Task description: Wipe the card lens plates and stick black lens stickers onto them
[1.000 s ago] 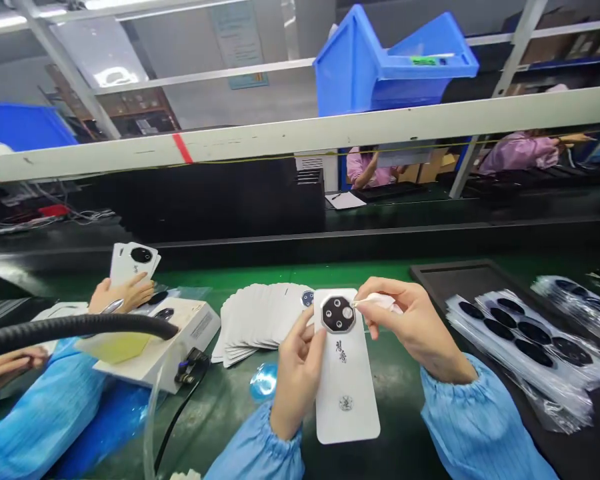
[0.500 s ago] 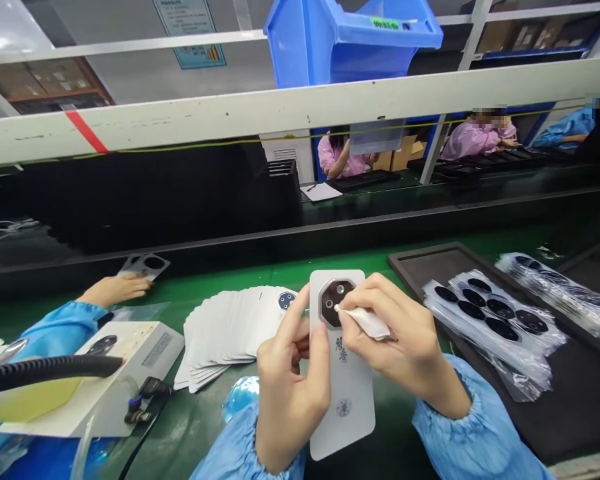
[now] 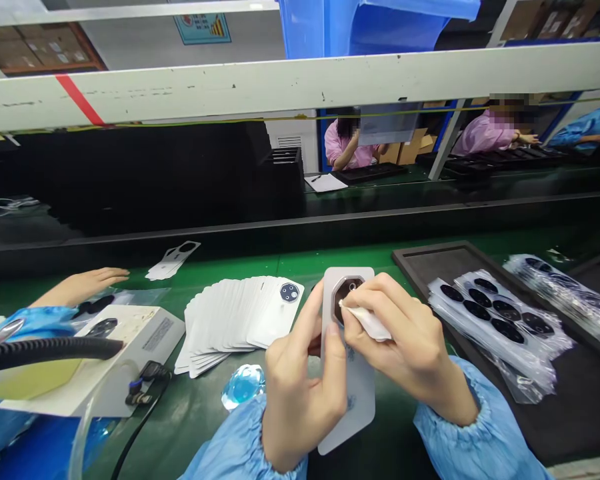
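Observation:
My left hand (image 3: 303, 387) grips a white phone back cover (image 3: 353, 400) by its left edge, holding it above the green belt. The cover has a dark octagonal camera plate (image 3: 344, 293) near its top. My right hand (image 3: 400, 337) pinches a small white wipe (image 3: 369, 322) and presses its tip against the camera plate. A fanned stack of white back covers (image 3: 240, 320) lies on the belt just left of my hands.
A black tray (image 3: 430, 261) with bagged dark lens pieces (image 3: 495, 313) sits at right. A white box device (image 3: 125, 347) with a black hose (image 3: 45, 350) stands at left, beside a co-worker's hand (image 3: 83, 285). A blue film scrap (image 3: 243, 387) lies on the belt. Other people work behind.
My right hand brought the wipe from the plate's right edge onto its middle. My left hand slid higher over the cover. The co-worker set a cover down on the belt and drew the hand back.

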### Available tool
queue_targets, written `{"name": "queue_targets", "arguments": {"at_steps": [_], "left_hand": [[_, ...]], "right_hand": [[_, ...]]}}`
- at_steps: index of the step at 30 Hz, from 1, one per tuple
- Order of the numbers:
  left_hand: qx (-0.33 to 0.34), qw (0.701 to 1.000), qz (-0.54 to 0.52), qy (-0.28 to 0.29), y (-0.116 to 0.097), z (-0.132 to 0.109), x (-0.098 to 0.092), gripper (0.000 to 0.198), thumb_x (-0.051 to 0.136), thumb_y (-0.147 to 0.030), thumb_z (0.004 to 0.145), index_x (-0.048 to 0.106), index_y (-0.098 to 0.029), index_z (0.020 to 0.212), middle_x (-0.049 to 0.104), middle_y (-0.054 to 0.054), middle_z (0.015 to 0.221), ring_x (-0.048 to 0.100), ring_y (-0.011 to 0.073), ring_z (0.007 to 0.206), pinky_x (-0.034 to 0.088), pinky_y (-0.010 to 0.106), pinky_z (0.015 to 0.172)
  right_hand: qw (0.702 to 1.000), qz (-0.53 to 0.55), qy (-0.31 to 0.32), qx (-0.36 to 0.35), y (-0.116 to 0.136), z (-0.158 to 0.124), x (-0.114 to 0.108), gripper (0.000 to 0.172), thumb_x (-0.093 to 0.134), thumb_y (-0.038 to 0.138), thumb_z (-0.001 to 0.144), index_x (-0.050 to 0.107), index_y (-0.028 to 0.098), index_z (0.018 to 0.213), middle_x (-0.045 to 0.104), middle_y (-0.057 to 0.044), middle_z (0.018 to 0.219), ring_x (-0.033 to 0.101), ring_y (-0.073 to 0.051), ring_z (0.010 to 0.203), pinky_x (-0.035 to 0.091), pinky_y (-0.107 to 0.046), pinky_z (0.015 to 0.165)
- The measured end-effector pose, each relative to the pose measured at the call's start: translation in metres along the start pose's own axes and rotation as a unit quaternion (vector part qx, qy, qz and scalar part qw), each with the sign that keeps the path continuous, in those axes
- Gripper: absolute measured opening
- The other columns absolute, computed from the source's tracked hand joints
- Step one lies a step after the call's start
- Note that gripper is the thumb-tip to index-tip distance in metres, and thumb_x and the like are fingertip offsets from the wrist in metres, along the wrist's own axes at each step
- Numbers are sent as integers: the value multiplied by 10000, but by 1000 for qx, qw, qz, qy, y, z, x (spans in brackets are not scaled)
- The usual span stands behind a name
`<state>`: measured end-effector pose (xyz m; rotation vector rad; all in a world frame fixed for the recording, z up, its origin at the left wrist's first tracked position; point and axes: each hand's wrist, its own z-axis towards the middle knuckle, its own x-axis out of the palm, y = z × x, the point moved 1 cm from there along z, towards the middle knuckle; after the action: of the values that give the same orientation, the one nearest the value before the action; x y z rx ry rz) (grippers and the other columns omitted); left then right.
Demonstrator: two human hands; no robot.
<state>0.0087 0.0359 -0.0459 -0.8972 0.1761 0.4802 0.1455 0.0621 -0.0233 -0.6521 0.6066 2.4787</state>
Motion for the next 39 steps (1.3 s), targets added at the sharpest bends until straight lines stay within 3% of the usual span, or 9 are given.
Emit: {"name": "queue_targets", "arguments": {"at_steps": [6, 13, 20, 25, 32, 39], "left_hand": [[28, 999, 20, -12, -1, -2, 2, 530, 526, -82, 857, 441, -162, 1374, 716, 21, 858, 574, 58, 538, 500, 159, 545], [56, 998, 30, -18, 0, -3, 1, 568, 525, -44, 832, 431, -148, 1383, 639, -17, 688, 483, 49, 472, 421, 167, 465], [93, 994, 58, -25, 1, -4, 3, 610, 531, -14, 815, 410, -146, 1398, 714, 48, 918, 529, 46, 504, 441, 168, 482], [110, 991, 67, -45, -4, -5, 3, 623, 539, 9, 798, 421, -153, 1387, 720, 61, 1041, 610, 61, 548, 488, 162, 516], [121, 988, 84, -47, -2, -6, 3, 668, 547, 5, 790, 381, -151, 1417, 731, 66, 988, 613, 76, 530, 490, 181, 505], [120, 987, 87, -55, -1, -6, 3, 663, 551, 10, 790, 390, -158, 1411, 696, 82, 1132, 638, 77, 581, 501, 174, 529]], "right_hand": [[999, -29, -17, 12, 2, 0, 2, 184, 578, 76, 805, 506, 182, 937, 543, -21, 841, 533, -107, 710, 454, -231, 613], [1000, 2, 6, -3, 1, 0, -3, 188, 563, 69, 808, 511, 195, 937, 527, -18, 819, 526, -106, 688, 436, -215, 563], [999, 6, -15, 29, 6, 1, -2, 200, 581, 43, 781, 511, 181, 909, 514, -3, 811, 490, -90, 693, 419, -219, 590], [1000, 16, 0, 10, 6, 0, -5, 202, 576, 33, 779, 514, 172, 911, 507, -8, 817, 490, -86, 696, 407, -213, 564], [999, 20, -18, 38, 7, -2, -3, 183, 570, 61, 802, 516, 193, 916, 524, -6, 822, 510, -96, 698, 418, -228, 583], [999, 41, 5, 28, 7, 0, -5, 210, 568, 36, 784, 517, 190, 917, 516, -11, 806, 504, -102, 677, 413, -229, 552]]}}
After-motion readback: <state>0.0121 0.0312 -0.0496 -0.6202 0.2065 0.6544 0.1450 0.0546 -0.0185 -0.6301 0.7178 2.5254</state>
